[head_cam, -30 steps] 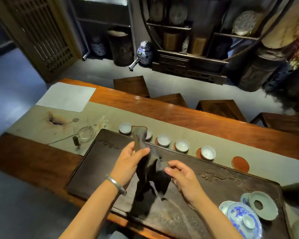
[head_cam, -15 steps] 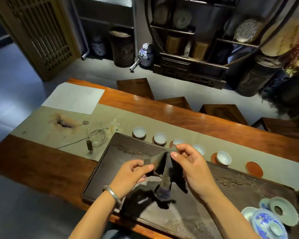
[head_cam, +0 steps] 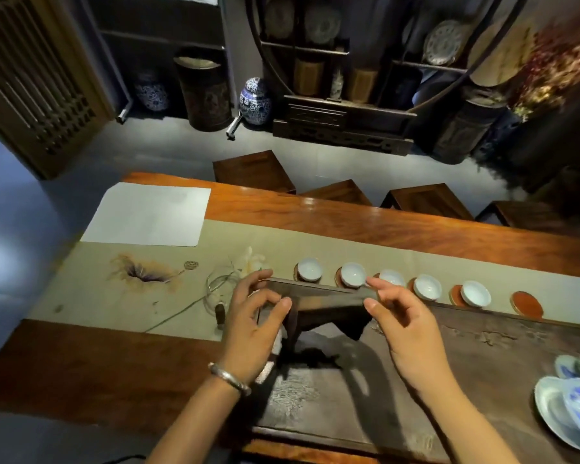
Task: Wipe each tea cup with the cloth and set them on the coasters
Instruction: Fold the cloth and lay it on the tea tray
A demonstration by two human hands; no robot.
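Dark brown cloth (head_cam: 329, 304) hangs stretched crosswise between a person's two hands above the carved dark wooden tea tray (head_cam: 482, 349), its long axis running left to right. The left hand (head_cam: 252, 326) and right hand (head_cam: 406, 326) each pinch an end. Five small white porcelain tea cups (head_cam: 353, 274) sit in a row just beyond the fingers; the round red coaster (head_cam: 527, 304) at the right end stands bare, nearer the right hand.

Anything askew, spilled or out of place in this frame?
One thing: the fifth tea cup sits off-centre, so its orange coaster pokes out on its left side. The last coaster at the right end of the row is bare. No spill or damage is visible. Both hands hold the dark cloth stretched between them.
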